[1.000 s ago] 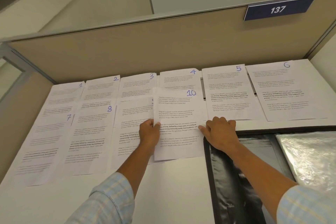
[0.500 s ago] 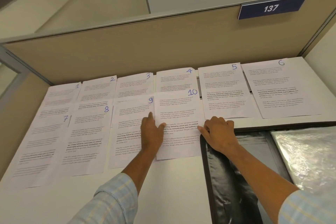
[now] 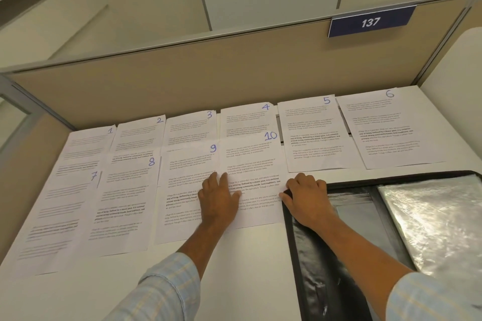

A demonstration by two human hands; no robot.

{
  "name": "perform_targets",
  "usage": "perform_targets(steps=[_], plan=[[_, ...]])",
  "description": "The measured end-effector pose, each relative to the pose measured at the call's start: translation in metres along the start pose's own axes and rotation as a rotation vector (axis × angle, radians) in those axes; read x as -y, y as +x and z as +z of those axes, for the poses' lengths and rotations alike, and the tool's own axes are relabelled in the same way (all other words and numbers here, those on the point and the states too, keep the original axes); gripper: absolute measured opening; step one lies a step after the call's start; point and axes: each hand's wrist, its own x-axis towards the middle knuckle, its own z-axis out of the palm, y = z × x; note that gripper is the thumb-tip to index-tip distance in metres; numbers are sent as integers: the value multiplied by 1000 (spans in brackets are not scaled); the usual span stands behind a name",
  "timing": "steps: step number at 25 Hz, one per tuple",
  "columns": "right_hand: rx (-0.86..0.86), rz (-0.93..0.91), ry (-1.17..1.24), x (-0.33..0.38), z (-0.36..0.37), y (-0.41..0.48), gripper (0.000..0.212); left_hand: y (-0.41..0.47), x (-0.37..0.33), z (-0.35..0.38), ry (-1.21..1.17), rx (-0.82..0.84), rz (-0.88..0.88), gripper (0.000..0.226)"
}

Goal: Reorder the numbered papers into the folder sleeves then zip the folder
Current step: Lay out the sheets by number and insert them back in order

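Note:
Numbered printed sheets lie on the white desk in two rows: 1 to 6 along the back, 7 to 10 in front. My left hand (image 3: 219, 198) lies flat with straight fingers across the seam of paper 9 (image 3: 182, 185) and paper 10 (image 3: 251, 161). My right hand (image 3: 306, 197) has curled fingers, its thumb at paper 10's right edge, where the open black folder (image 3: 313, 268) begins. Whether it pinches the sheet is unclear. The folder's shiny clear sleeves (image 3: 438, 221) lie open at the right.
A beige partition (image 3: 208, 81) with a blue sign reading 137 (image 3: 370, 22) stands behind the desk. Paper 5 (image 3: 315, 135) and paper 6 (image 3: 383, 128) lie just beyond the folder. Bare desk surface (image 3: 234, 268) shows between my forearms.
My left hand let go of paper 10's left edge and now lies flat over papers 9 and 10. Paper 10 settled flat, exposing the 9. My right hand hardly moved.

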Motion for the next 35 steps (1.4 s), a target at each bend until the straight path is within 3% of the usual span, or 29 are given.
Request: perform_targets(steps=[7, 17, 24, 29, 35], plan=[[-110, 51, 36, 20, 10, -60, 77, -72, -34, 9, -6, 71, 163, 73], [-82, 197, -6, 20, 35, -162, 83, -150, -54, 41, -158, 115, 365, 70], [-103, 233, 49, -38, 22, -181, 82, -169, -90, 49, -257, 78, 292, 52], [-87, 212, 44, -117, 11, -189, 84, -177, -122, 51, -323, 58, 35, 56], [-152, 314, 63, -216, -1, -211, 80, -180, -154, 61, -375, 6, -170, 59]])
